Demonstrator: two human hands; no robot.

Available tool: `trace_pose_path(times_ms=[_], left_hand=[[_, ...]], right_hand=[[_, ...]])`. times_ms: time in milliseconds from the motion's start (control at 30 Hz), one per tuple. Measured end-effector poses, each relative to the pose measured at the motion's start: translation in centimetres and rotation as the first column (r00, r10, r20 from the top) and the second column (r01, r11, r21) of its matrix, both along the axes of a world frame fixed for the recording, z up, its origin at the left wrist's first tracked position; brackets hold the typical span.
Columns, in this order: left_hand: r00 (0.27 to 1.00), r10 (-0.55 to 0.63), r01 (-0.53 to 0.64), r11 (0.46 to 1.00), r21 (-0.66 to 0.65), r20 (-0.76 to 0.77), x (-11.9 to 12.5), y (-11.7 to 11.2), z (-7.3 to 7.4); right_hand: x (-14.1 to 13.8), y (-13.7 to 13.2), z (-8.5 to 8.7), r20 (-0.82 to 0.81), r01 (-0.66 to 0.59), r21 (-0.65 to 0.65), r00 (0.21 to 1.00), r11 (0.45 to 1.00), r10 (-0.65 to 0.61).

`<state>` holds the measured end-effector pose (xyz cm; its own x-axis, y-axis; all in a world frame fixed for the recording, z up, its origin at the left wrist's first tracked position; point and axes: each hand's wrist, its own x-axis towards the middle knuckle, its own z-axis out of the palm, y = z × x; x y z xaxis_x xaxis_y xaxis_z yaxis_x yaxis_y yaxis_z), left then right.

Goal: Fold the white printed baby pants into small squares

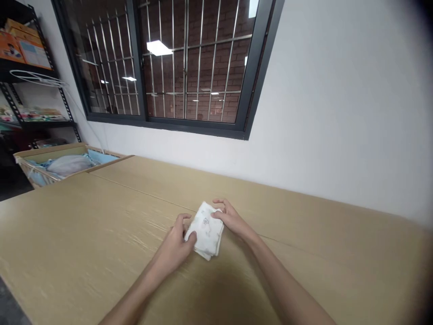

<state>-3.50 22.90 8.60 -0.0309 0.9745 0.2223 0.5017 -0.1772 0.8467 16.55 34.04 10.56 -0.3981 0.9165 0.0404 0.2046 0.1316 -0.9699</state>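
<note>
Head view: left grip [178, 246] and right grip [232, 220], half-curled, hold folded cloth [206, 231]; crib [50, 152] far left, window [162, 72] ahead.

Head view: looking forward and down from above the table [84, 234].
Table: seen from close above.
Wall [331, 99]: faced beyond the table, farther off.
</note>
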Motion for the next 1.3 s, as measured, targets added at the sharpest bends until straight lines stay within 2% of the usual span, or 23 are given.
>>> trace_pose_path(times_ms=[67, 133, 200, 267, 333, 367, 400, 433, 500, 567, 633, 700, 767, 867, 967, 1067, 1200, 1300], left_hand=[[1.0, -0.005, 0.005, 1.0, -0.01, 0.025, 0.8, -0.3, -0.8], [0.998, -0.022, 0.017, 0.998, -0.067, -0.067, 1.6, -0.5, -1.4], [0.966, -0.03, -0.008, 0.989, -0.145, -0.256, 2.2, -0.6, -1.8], [0.867, -0.005, -0.087, 0.983, -0.161, -0.499, 2.6, -0.7, -2.1], [0.725, 0.079, -0.168, 0.984, -0.065, -0.684, 2.8, -0.8, -2.1], [0.671, 0.125, -0.184, 0.983, -0.001, -0.731, 2.9, -0.9, -2.1], [0.644, 0.153, -0.172, 0.984, 0.053, -0.749, 3.1, -1.1, -2.0], [0.649, 0.155, -0.133, 0.987, 0.09, -0.745, 3.3, -1.4, -2.0], [0.701, 0.092, -0.015, 0.993, 0.115, -0.707, 4.0, -2.2, -2.3], [0.727, -0.008, 0.104, 0.99, 0.099, -0.687, 5.1, -3.0, -2.9], [0.707, -0.105, 0.18, 0.983, 0.035, -0.699, 6.2, -3.6, -3.8], [0.669, -0.192, 0.22, 0.974, -0.055, -0.718, 7.2, -3.9, -4.6], [0.648, -0.232, 0.228, 0.968, -0.106, -0.726, 7.6, -3.9, -5.2], [0.663, -0.221, 0.227, 0.97, -0.09, -0.715, 7.6, -3.6, -5.8], [0.686, -0.204, 0.204, 0.975, -0.085, -0.698, 7.3, -3.4, -6.5], [0.67, -0.231, 0.188, 0.972, -0.14, -0.705, 7.4, -3.2, -6.7], [0.643, -0.245, 0.153, 0.969, -0.193, -0.725, 7.5, -3.2, -5.7], [0.682, -0.211, 0.141, 0.977, -0.158, -0.7, 6.8, -2.9, -4.2]], right_hand=[[0.0, 0.7, -0.4, 0.032, 0.049, -0.03, 0.998, 0.998, -0.048], [0.1, 1.5, -1.5, 0.06, 0.034, -0.032, 0.998, 0.999, -0.032], [0.1, 2.3, -3.0, 0.095, 0.001, -0.018, 0.995, 1.0, 0.0], [0.0, 2.7, -4.3, 0.154, 0.011, 0.043, 0.988, 0.999, -0.017], [-0.2, 2.4, -4.5, 0.236, 0.085, 0.215, 0.962, 0.973, -0.136], [-0.3, 1.9, -4.2, 0.266, 0.117, 0.333, 0.94, 0.936, -0.212], [-0.3, 1.2, -3.6, 0.286, 0.119, 0.446, 0.92, 0.887, -0.267], [-0.4, 0.3, -2.9, 0.308, 0.074, 0.533, 0.911, 0.843, -0.275], [-0.5, -1.8, -1.3, 0.376, -0.138, 0.61, 0.917, 0.78, -0.132], [-0.7, -4.0, -0.2, 0.471, -0.411, 0.568, 0.873, 0.713, 0.128], [-0.8, -5.7, -0.2, 0.537, -0.611, 0.473, 0.771, 0.635, 0.342], [-0.8, -6.5, -1.1, 0.562, -0.703, 0.372, 0.691, 0.607, 0.456], [-0.8, -6.4, -2.5, 0.564, -0.721, 0.31, 0.664, 0.619, 0.491], [-0.5, -4.7, -4.0, 0.592, -0.71, 0.308, 0.664, 0.633, 0.457], [0.0, -2.1, -4.6, 0.653, -0.68, 0.385, 0.678, 0.624, 0.336], [0.4, 0.1, -5.1, 0.68, -0.615, 0.459, 0.708, 0.641, 0.193], [0.7, 1.4, -6.4, 0.685, -0.562, 0.471, 0.719, 0.68, 0.12], [0.7, 1.5, -7.5, 0.636, -0.513, 0.488, 0.763, 0.706, 0.115]])
